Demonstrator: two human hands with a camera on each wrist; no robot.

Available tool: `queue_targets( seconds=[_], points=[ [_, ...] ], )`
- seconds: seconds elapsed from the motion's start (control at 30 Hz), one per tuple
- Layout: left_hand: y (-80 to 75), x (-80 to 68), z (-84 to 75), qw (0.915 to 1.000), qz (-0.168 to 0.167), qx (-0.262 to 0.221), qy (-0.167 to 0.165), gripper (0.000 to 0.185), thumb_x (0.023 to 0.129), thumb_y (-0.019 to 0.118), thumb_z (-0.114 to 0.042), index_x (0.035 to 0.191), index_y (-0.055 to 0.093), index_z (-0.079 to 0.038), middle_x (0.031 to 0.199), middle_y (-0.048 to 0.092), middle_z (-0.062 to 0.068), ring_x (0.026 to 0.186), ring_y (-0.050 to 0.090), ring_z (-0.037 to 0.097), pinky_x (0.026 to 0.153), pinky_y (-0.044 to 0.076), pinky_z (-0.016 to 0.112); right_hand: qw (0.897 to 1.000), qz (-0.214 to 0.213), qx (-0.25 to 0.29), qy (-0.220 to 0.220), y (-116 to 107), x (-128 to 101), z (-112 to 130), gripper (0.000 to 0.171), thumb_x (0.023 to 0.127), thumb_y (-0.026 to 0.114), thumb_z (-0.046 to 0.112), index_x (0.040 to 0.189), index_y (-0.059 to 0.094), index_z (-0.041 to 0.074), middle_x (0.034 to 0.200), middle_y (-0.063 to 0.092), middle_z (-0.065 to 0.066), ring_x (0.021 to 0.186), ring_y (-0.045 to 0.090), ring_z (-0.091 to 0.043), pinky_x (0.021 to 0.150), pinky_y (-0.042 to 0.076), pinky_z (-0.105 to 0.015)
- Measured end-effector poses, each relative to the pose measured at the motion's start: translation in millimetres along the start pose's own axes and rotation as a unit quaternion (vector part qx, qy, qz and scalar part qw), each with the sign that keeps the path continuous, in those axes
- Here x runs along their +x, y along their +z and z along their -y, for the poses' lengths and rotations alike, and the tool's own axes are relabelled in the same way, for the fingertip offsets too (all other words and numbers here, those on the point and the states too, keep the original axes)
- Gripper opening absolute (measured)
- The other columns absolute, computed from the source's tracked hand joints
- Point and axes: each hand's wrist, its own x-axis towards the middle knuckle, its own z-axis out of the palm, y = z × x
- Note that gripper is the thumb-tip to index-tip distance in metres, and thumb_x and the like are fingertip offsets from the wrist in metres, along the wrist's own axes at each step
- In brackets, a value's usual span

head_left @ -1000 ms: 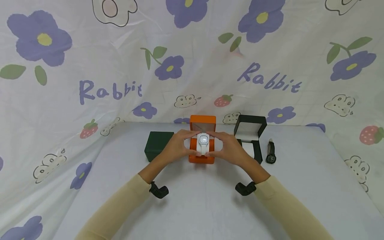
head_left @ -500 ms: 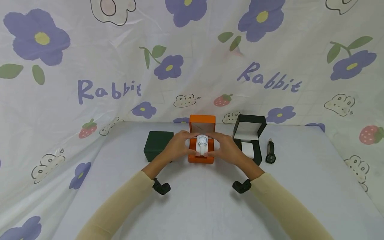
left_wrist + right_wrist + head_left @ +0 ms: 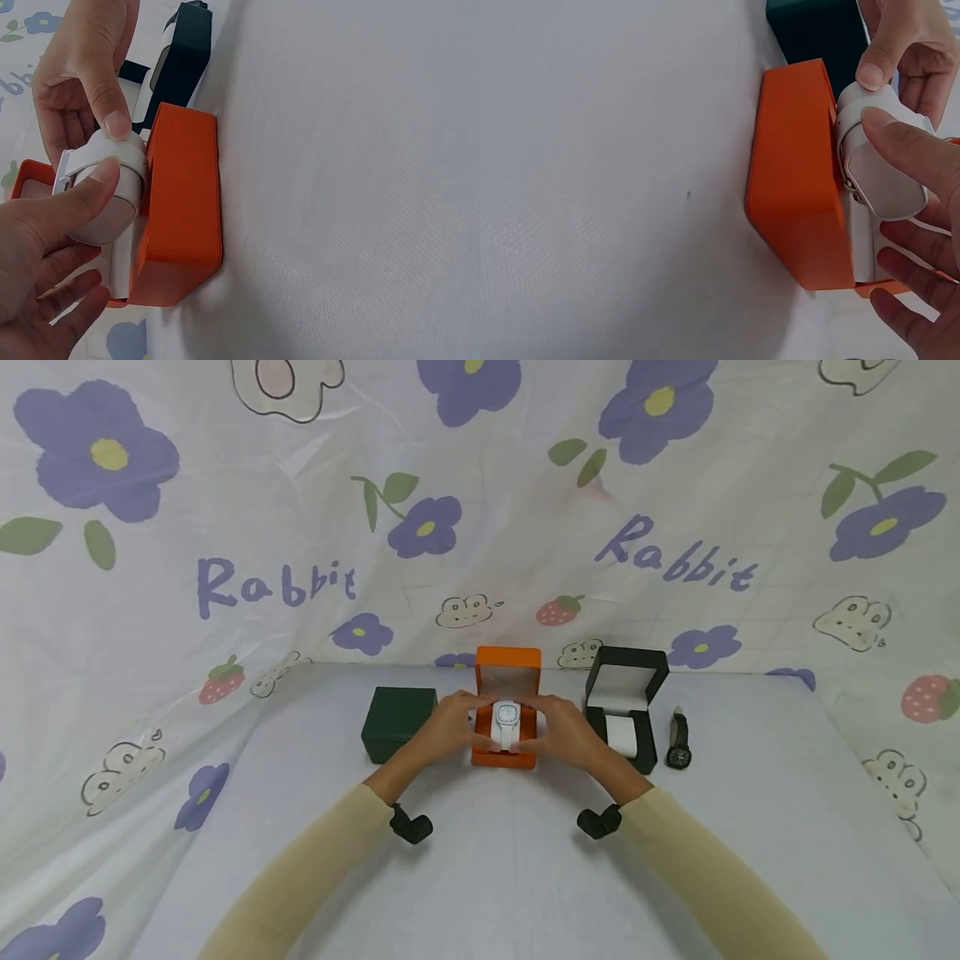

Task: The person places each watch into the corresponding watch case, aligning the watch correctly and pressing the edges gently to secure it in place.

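A white wristwatch [image 3: 507, 714] is strapped round a white cushion [image 3: 114, 216], its dial facing up. Thumb and fingers of my left hand [image 3: 447, 727] pinch one side of it, and those of my right hand [image 3: 562, 731] pinch the other. Both wrist views show the thumbs pressing on the strap and cushion at the near side. Watch and cushion are at the mouth of an orange watch box [image 3: 795, 172], whose lid stands open behind. The cushion's lower end is partly hidden by the box wall.
Left of the orange box stands a closed dark green box [image 3: 397, 722]. To the right is an open black watch box [image 3: 645, 743] with a white cushion [image 3: 621, 735] inside. A black-strapped watch [image 3: 678, 743] lies beyond it. A patterned cloth [image 3: 480, 527] hangs behind.
The watch and cushion have sunk slightly toward the orange box, still held by both hands. My wrists have drawn a little closer together.
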Motion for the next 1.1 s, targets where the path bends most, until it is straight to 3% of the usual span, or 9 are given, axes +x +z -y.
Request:
queue_targets(
  seconds=[0.33,0.73,1.1],
  points=[
    [6.9,2.5,4.7,0.9997,0.023,-0.011,0.005,0.079,0.079,0.089,-0.032,0.146,0.056,-0.009,0.140,0.062,0.010,0.105,0.064,0.025,0.088,0.059,0.032,1.000,0.015,-0.019,0.008,7,5,-12,0.081,0.077,0.090,0.038,0.145,0.057,0.009,0.136,0.063,-0.015,0.122,0.059,-0.032,0.103,0.051,-0.051],
    [10.3,6.0,5.8,0.9997,0.025,-0.004,-0.006,0.076,0.078,0.090,-0.029,0.144,0.058,-0.008,0.124,0.068,0.008,0.096,0.060,0.025,0.082,0.056,0.029,0.999,0.031,-0.034,0.019,11,11,-14,0.079,0.079,0.089,0.038,0.145,0.057,0.008,0.134,0.063,-0.015,0.120,0.059,-0.032,0.103,0.051,-0.050],
    [14.5,7.5,8.5,0.9998,0.017,-0.011,0.000,0.075,0.076,0.092,-0.029,0.141,0.061,-0.008,0.125,0.068,0.007,0.097,0.058,0.022,0.082,0.055,0.029,0.998,0.023,-0.053,0.018,14,8,-16,0.076,0.081,0.088,0.037,0.145,0.056,0.010,0.134,0.060,-0.018,0.120,0.057,-0.032,0.102,0.052,-0.049]
  ],
)
